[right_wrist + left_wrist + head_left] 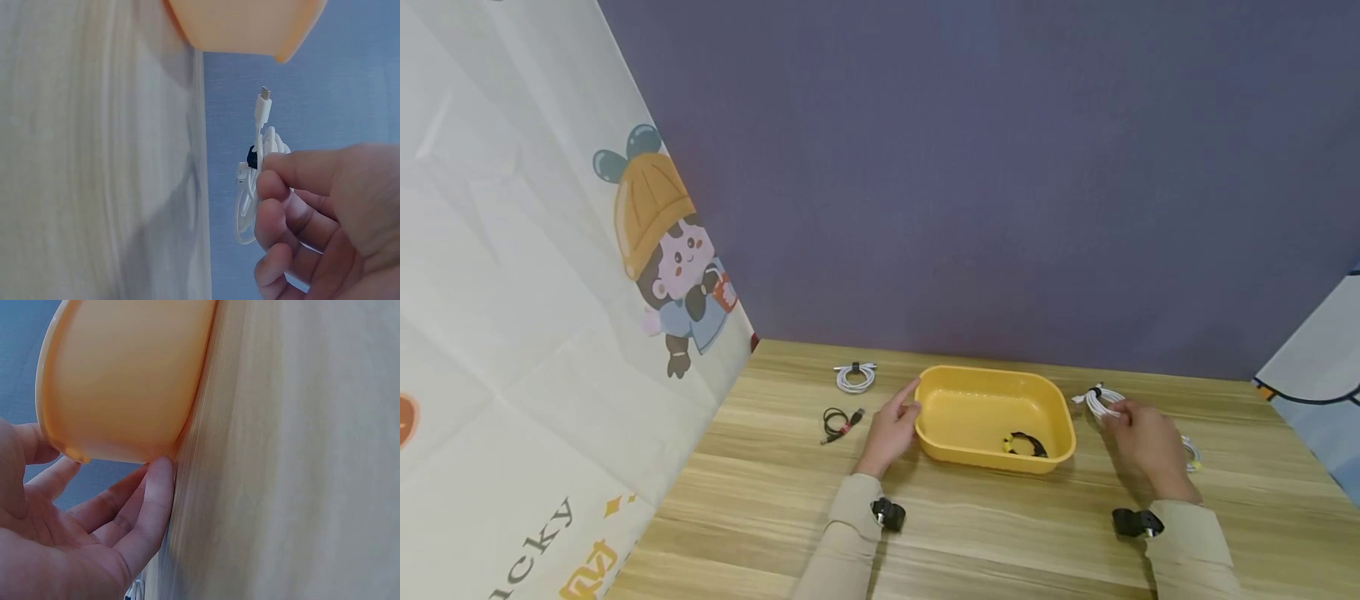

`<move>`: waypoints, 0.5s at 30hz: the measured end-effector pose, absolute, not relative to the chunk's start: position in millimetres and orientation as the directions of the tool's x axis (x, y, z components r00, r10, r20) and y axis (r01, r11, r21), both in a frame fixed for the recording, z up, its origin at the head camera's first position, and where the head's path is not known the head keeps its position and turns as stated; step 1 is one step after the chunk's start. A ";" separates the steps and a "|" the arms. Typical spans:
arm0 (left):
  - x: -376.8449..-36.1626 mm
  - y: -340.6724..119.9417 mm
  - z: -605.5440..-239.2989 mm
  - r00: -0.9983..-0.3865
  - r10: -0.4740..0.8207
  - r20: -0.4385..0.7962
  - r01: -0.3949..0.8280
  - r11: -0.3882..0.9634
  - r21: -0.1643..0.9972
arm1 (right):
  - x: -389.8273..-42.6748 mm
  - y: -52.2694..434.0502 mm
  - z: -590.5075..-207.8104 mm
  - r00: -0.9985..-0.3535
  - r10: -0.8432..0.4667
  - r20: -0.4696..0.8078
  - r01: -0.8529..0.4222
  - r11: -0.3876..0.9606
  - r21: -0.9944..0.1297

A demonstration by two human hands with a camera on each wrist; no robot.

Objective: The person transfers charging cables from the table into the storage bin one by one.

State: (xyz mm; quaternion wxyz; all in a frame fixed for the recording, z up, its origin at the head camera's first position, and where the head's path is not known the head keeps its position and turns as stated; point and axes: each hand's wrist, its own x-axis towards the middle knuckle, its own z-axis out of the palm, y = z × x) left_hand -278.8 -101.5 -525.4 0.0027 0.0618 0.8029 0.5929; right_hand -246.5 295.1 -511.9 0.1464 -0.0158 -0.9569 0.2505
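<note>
1. Two beige sleeves sit lowest in the head view, each with a small black wrist camera.
2. Left hand [891,429] is at the left end of the yellow oval plastic tub [1060,417]. Its fingers [153,500] are straight and relaxed, holding nothing; the tips touch the tub's outer wall near the base.
3. Right hand [1142,442] is just right of the tub, fingers [281,215] curled round a coiled white cable with a black tie [259,169]. The coil looks lifted slightly off the light wooden table [1000,533], but I can't tell for sure from these angles.
4. Inside the tub: a black cable bundle with a yellow bit [1026,444], at the near right.
5. Left of the tub: another tied white cable coil [855,377], far side; a black cable coil with a red tip [838,422], nearer, just beside the left hand.
6. A further white cable [1191,454] is partly hidden behind the right hand.
</note>
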 end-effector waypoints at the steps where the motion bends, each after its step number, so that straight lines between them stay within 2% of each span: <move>1: -278.8 -101.5 -525.4 -0.992 0.104 0.069 0.096 0.287 0.953 | -246.4 294.7 -510.9 -0.955 0.105 0.276 -0.043 0.875 -0.483; 15: -279.9 -101.3 -527.0 -0.991 0.105 0.077 0.105 0.290 0.951 | -244.1 283.3 -493.9 -0.924 0.126 0.362 -0.066 0.879 -0.473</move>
